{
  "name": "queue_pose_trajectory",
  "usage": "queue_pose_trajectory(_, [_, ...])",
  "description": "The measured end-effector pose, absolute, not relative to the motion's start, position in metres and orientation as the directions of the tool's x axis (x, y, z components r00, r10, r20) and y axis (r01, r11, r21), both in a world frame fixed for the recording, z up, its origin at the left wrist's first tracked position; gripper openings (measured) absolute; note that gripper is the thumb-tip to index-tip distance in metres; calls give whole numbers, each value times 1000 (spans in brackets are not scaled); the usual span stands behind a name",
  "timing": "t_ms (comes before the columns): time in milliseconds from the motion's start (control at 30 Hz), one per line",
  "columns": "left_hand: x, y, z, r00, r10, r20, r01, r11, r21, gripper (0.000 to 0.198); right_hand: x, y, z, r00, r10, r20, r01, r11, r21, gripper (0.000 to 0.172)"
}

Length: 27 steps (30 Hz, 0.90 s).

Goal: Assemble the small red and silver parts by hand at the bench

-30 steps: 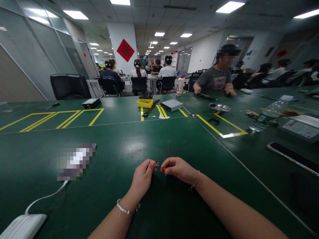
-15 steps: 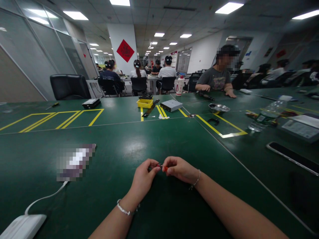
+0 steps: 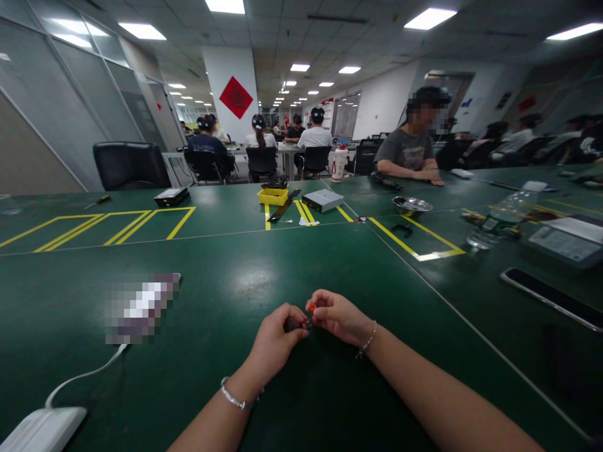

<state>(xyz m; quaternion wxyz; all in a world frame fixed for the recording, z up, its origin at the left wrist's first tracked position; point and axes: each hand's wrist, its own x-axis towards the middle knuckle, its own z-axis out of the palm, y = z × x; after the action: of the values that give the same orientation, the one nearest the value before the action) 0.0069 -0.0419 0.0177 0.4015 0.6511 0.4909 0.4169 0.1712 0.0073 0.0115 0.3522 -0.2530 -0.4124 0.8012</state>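
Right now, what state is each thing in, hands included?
Left hand: closed, pinching a small metallic piece.
Right hand: closed, pinching a small orange piece.
Left phone: lying flat, cable attached, screen pixelated.
Right phone: lying flat, screen dark.
Clear bottle: capped; fill level unclear.
Metal bowl: uncovered, right way up.
Yellow box: open-topped.
Ceiling lights: on.

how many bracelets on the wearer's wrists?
2: a silver bracelet just behind the left hand, a thinner bracelet just behind the right hand. More could be hidden underneath.
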Motion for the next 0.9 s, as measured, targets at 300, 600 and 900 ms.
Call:
queue_pose_trajectory(300, [5, -40, 17, -1, 983, 186, 336, -175, 926, 17, 167, 4, 13, -634, 767, -100, -235, -314, -920, 27])
queue_pose_trajectory(600, [1, -37, 17, 17, 976, 219, 483, -200, 853, 17, 168, 4, 16, -677, 728, -110, -195, -322, -926, 21])
queue_pose_trajectory(900, [4, -37, 16, 1, 992, 127, 437, -114, 892, 22, 170, 6, 13, -632, 757, -167, -293, -432, -853, 18])
